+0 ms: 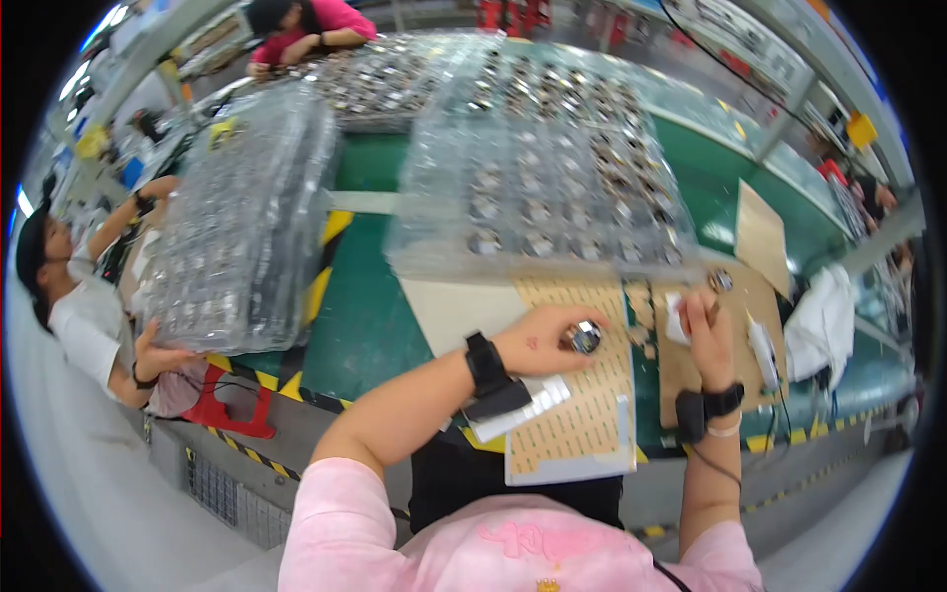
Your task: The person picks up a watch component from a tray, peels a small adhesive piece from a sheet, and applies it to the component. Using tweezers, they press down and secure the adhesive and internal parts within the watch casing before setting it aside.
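- Head view, bottom of the frame: the pink sleeve [340,518] of the person wearing the camera fills the lower edge, both forearms rising from it toward a green workbench [360,316]
- Centre of the frame: the left hand [541,340], a black wrist strap [485,363] behind it, is curled around a small round metal part [585,337], held between thumb and fingertips over a tan sheet of small labels [582,390]
- Centre right: the right hand [708,331], also wearing a black wrist strap [722,402], has its fingers pressed together on a small white piece [677,320]; whether it pinches anything more cannot be told
- Just above the right hand, a second round metal part [721,281] lies on a brown cardboard sheet [762,237]
- Upper centre: a stack of clear plastic trays [538,168] holding rows of metal parts stands on the bench, just beyond the label sheet
- Left of the frame: another stack of clear trays [242,222] is gripped from below by a co-worker's hand [158,357]
- Upper left: a second co-worker in a pink top [330,20] leans over more trays
- Right edge: a white cloth [824,321] lies on the bench
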{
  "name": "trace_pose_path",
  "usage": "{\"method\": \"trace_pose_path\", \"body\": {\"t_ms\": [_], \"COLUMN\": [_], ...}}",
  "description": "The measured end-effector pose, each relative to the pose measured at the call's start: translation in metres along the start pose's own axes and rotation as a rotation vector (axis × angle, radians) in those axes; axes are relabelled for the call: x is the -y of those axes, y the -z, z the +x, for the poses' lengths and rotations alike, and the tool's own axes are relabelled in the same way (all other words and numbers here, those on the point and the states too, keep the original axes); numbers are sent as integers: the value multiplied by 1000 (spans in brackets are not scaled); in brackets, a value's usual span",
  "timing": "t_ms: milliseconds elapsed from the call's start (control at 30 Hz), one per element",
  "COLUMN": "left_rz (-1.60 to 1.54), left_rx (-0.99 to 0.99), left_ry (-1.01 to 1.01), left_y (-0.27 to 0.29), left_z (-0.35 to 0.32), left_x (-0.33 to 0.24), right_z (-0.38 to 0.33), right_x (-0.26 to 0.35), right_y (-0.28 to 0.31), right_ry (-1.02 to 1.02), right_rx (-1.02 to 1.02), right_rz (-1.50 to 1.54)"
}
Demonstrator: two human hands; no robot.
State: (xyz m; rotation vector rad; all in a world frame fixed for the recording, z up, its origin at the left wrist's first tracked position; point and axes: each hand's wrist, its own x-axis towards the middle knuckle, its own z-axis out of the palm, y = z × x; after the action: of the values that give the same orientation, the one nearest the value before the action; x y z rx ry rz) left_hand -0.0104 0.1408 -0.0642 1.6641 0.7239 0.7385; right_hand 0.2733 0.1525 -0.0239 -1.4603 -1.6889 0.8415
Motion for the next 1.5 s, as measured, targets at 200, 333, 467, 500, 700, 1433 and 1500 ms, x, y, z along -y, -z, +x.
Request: {"method": "trace_pose_path", "body": {"t_ms": [200,333,467,500,700,1433,1500], "left_rz": [-61,-85,-132,-127,-151,60,62], "left_rx": [-42,-3,31,37,188,173,171], "left_ry": [58,47,82,58,105,88,88], "left_y": [-16,-31,-46,-50,-71,-67,-66], "left_z": [29,43,46,48,49,42,40], "left_x": [15,19,16,18,28,61,61], "right_z": [-1,-34,-75,-83,-119,-134,-133], "right_x": [3,-21,-38,-43,-53,-46,-46], "right_y": [30,29,28,27,34,-57,-59], "right_ry": [54,156,61,-25,-387,-3,12], "right_rx": [115,142,297,299,254,502,513], "right_rz": [17,361,312,401,526,224,222]}}
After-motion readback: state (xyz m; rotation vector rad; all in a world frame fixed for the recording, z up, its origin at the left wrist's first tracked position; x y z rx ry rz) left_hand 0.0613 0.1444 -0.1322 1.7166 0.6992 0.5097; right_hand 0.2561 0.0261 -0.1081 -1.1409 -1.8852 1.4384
